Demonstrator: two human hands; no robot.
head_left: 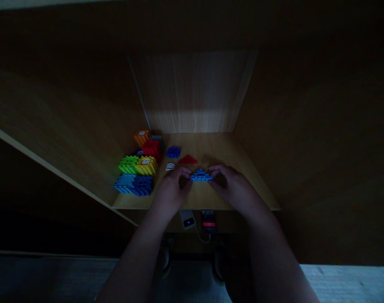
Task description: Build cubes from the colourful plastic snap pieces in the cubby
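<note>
A light blue triangular tile with toothed edges (201,175) is pinched at its two lower corners above the wooden shelf (223,198). My left hand (173,187) grips its left corner between thumb and fingers, and my right hand (233,185) does the same at the right corner. Just beyond it lies a red triangular tile (188,160). Farther back and to the left is a dark blue toothed tile (173,152). A small white label-like piece with dark print (170,166) lies near my left hand.
Stacks of toothed tiles stand along the left side: orange (142,136), red (151,149), green (129,164), yellow (147,166), light blue (125,182) and dark blue (143,185). Cabinet walls enclose the shelf. Below its front edge are a white device (187,219) and a cabled phone (208,221).
</note>
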